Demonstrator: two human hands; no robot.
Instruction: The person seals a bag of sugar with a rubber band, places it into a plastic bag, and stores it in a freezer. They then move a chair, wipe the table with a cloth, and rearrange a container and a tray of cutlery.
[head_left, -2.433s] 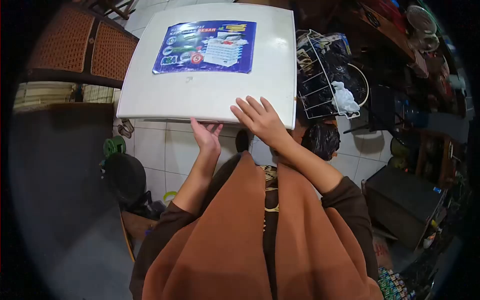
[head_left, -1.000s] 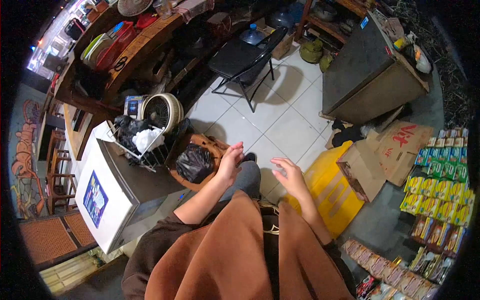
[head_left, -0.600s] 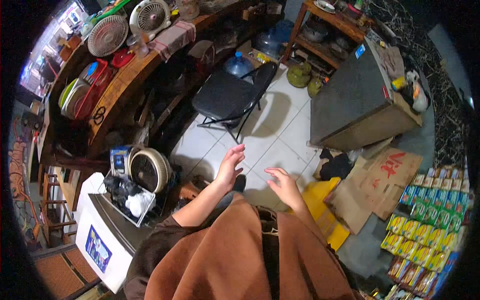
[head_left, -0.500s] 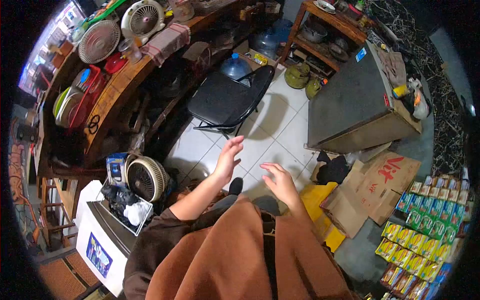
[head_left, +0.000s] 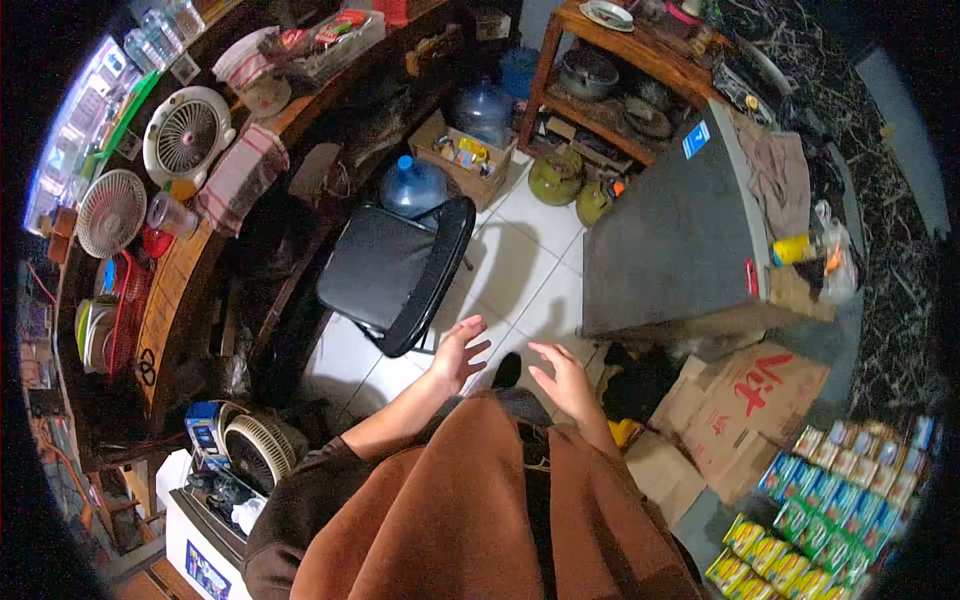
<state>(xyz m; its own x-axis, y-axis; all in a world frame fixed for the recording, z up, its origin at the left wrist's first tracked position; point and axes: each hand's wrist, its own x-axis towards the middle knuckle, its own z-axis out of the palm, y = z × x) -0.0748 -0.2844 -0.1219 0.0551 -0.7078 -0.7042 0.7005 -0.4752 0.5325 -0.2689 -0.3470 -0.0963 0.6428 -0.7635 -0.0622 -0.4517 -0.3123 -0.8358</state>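
Note:
Low in the middle of the view, my left hand point(head_left: 459, 357) is held out with its fingers apart and nothing in it. To its right, my right hand point(head_left: 566, 378) is open too, fingers spread and empty. Both hands are over the white tiled floor point(head_left: 510, 275), touching nothing. A black folding chair point(head_left: 378, 270) stands just beyond my left hand. The dark tip of a shoe point(head_left: 508, 370) shows between the hands.
A grey refrigerator point(head_left: 665, 230) stands at the right, with flattened cardboard point(head_left: 745, 420) before it. Green gas cylinders point(head_left: 555, 178) and a blue water bottle point(head_left: 415, 187) are ahead. A curved wooden counter point(head_left: 185, 290) runs along the left.
The view has shifted forward and turned, so the chair and counter sit further left and the gas cylinders lower. Both hands remain raised and empty, slightly lower in view.

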